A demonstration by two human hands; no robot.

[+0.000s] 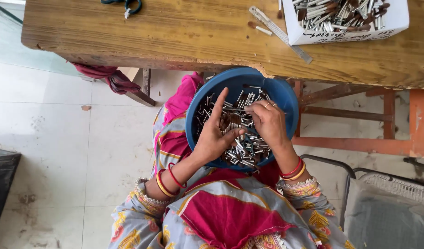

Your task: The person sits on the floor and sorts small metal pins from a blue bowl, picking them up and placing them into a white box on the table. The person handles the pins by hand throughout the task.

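Centre frame: round blue plastic bowl [285, 99] of small silver metal pins [248, 152]; left hand [214, 138] open, right hand [267, 122] pinching pins. Upper right: white cardboard box [396, 20].

Hands: I count two, left hand [215, 138] and right hand [266, 122].
Blue bowl [285, 99]: one, centre.
White box [396, 20]: one, at 1 o'clock.
Metal pins [248, 152]: too many for me to count.
Scissors [126, 5]: one, 11 o'clock.

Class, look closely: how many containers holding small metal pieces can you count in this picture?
2. A blue bowl rests on the person's lap, both hands inside it; a white box sits on the wooden table, cut off by the frame, so others may lie outside.
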